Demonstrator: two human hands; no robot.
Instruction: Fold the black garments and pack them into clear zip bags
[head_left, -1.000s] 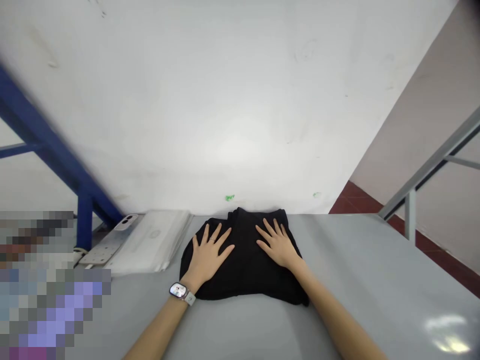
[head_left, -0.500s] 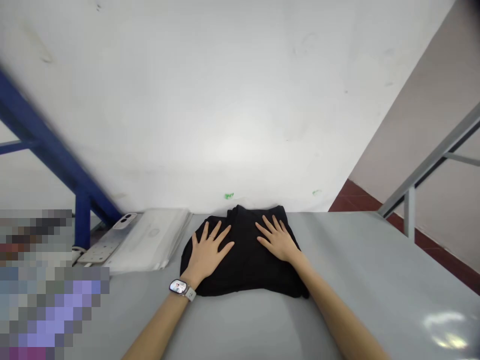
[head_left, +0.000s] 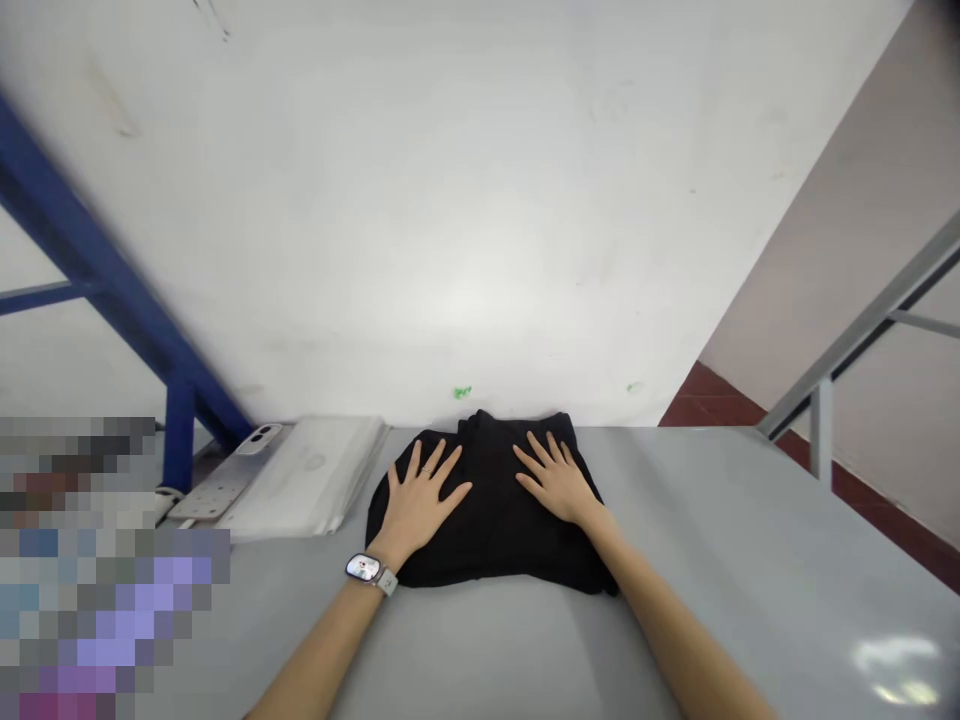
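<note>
White wall (head_left: 480,200) behind the black cloth (head_left: 499,535), gray table (head_left: 697,540) beneath it.
The cloth lies mostly flat, with uneven edges; left of it sits a clear plastic folder (head_left: 296,485). On the cloth's left part rests the left hand (head_left: 420,500), on its right part the right hand (head_left: 556,485), both palm down with fingers spread, neither pinching fabric. Farther left of the cloth is a phone (head_left: 221,485); near its front-left corner, a smartwatch (head_left: 364,568). Uneven palm pressure could probably bunch or skew the soft layers, and a leftward shove might nudge the folder.
</note>
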